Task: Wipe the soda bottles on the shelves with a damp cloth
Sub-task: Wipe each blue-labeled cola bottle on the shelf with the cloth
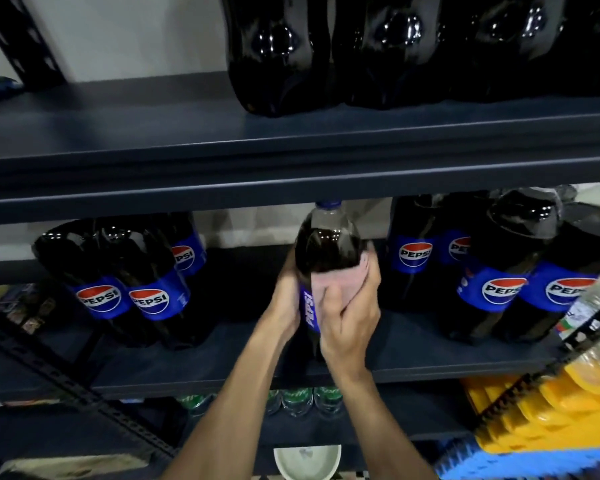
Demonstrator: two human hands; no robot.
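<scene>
The held bottle (328,244) stands upright at the front centre of the middle shelf (430,358), its long axis vertical, blue cap just under the upper shelf (187,161). Whether its base rests on the board or is lifted clear is hidden by the hands. It is a large clear plastic bottle of dark cola, filled to the shoulder, with a blue label whose white lettering runs lengthwise. The surface is glossy, and no grime can be made out at this sharpness. A pale pink cloth (329,284) lies against the front of the bottle at the top of the label. The right hand (350,323) presses it there, fingers curled round cloth and bottle from the right. The left hand (284,299) clasps the bottle's left flank at label height, apparently steadying it; its fingertips are out of sight behind. Judgement: wiping of this bottle is under way. The cloth sits mid-body, so the neck above and the lower body beneath the hands remain to be covered by strokes along the vertical axis, the right hand being the one placed to make them. More bottles stand apart to the left (118,271) and right (506,271), and others above (281,57). A white bowl (307,460) sits below.
</scene>
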